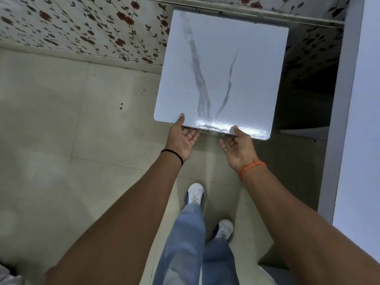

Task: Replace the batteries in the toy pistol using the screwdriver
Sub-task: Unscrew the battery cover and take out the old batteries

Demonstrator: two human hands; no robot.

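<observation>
the left hand [182,138] grips the near edge of a white marbled table top [222,75], thumb on top and fingers curled beneath, and the right hand [239,147] grips the same edge just beside it, while no toy pistol or screwdriver is in view.

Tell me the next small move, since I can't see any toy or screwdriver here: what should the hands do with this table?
Probably set the table down steadily. Both the left hand and the right hand grip its near edge, thumbs on top, and nothing lies on it yet.
</observation>
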